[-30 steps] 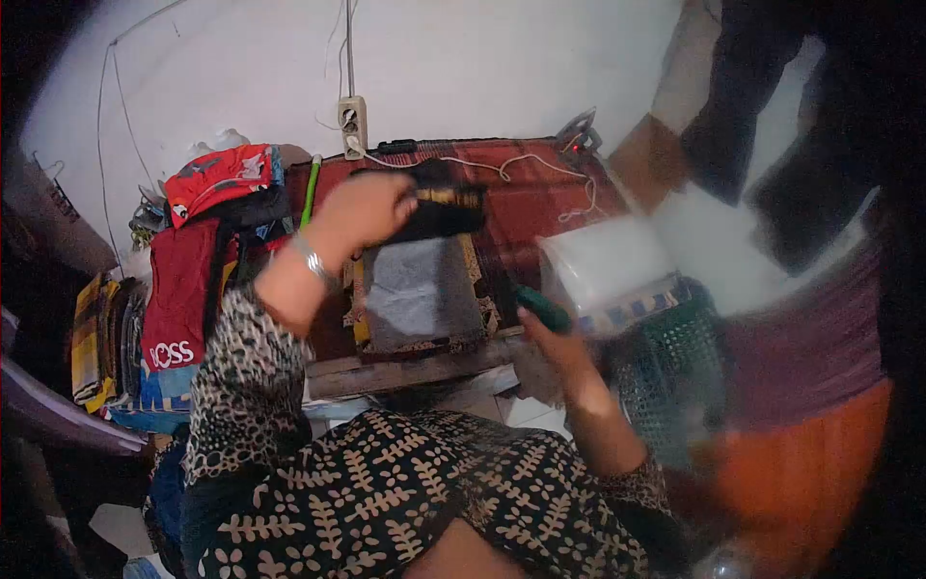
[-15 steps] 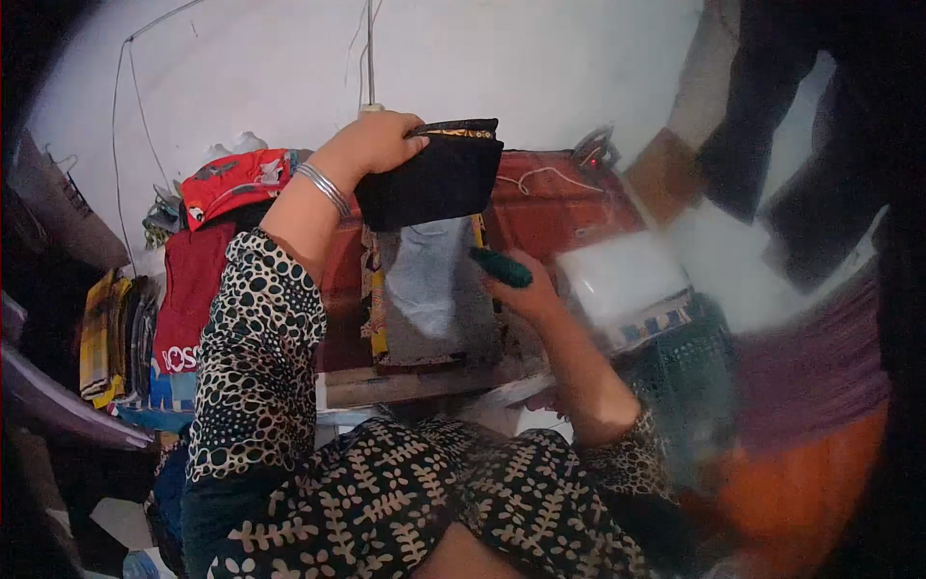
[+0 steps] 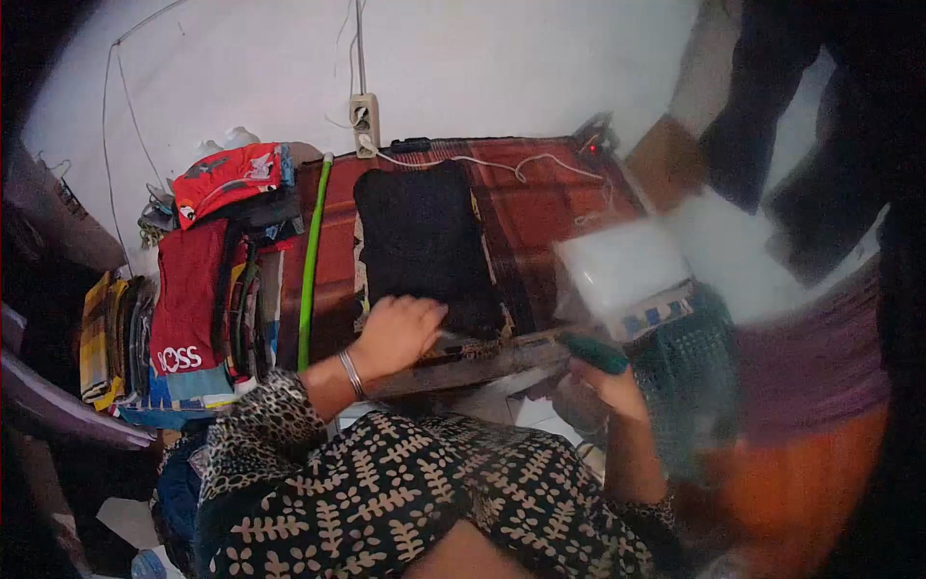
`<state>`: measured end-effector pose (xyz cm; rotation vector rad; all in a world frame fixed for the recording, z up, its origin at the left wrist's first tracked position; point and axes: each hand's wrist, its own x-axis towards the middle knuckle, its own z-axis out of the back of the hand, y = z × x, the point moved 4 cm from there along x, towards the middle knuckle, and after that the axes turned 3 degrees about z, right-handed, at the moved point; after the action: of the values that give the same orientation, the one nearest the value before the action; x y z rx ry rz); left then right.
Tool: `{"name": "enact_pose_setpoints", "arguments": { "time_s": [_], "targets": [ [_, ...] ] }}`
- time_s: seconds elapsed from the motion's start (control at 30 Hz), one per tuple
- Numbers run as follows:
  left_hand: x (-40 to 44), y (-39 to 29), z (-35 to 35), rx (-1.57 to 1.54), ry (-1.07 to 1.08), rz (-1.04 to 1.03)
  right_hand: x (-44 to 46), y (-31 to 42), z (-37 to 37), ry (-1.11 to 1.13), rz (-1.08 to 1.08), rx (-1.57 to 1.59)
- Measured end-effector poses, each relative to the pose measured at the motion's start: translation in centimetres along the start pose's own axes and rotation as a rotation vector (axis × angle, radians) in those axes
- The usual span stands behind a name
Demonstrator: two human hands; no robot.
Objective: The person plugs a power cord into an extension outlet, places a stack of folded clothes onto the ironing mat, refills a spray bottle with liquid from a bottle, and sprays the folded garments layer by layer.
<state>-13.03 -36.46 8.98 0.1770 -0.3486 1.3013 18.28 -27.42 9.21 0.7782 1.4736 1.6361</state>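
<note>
Black cloth [image 3: 420, 236] lies flat on a patterned pile on the red striped cloth of the table [image 3: 540, 203]. My left hand [image 3: 397, 333], with a silver bangle at the wrist, rests with fingers laid out on the near left corner of the black cloth. To the right, past the table's front edge, my right hand [image 3: 617, 391] is closed round a dark green elongated object [image 3: 595, 354]; exactly what it is cannot be made out.
A green stick [image 3: 312, 261] lies left of the black cloth. Farther left are folded clothes [image 3: 188, 299] and a red garment [image 3: 231, 179]. A white plastic-wrapped pack [image 3: 625, 265] sits at right above a green basket [image 3: 685, 376]. An outlet [image 3: 365, 124] and white cord [image 3: 463, 159] are behind.
The folded black cloth that my left hand held up now lies spread over the grey cloth. My left hand has come down toward me, and my right hand has moved right and nearer with the green object.
</note>
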Motion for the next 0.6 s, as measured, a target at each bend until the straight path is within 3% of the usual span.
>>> {"name": "enact_pose_setpoints", "arguments": {
  "time_s": [0.03, 0.1, 0.17, 0.23, 0.37, 0.47, 0.6],
  "targets": [
    [-1.1, -0.4, -1.5, -0.008, 0.006, -0.003, -0.3, -0.7, 0.3, 0.029, -0.002, -0.041],
    [-2.2, -1.4, -2.0, 0.174, -0.285, -0.052, -0.9, -0.8, 0.1, 0.034, 0.026, -0.033],
    [-2.3, -1.6, -2.7, 0.152, -0.287, -0.022, -1.2, -0.9, 0.2, 0.039, 0.057, -0.027],
    [-2.0, -2.2, -2.1, 0.106, -0.169, 0.101, -0.8, -1.6, 0.3, 0.104, 0.116, -0.097],
    [-1.6, -1.8, -1.6, 0.092, -0.161, 0.059, -0.1, -2.7, -0.3, 0.142, 0.063, 0.019],
    [-0.5, -1.1, -0.4, 0.050, -0.025, 0.071, 0.0, -1.3, -2.1, 0.171, 0.139, -0.033],
    [2.8, 1.1, 2.8, 0.018, 0.011, 0.179, 0.9, -1.1, -3.3, 0.113, 0.161, -0.053]
  ]
}}
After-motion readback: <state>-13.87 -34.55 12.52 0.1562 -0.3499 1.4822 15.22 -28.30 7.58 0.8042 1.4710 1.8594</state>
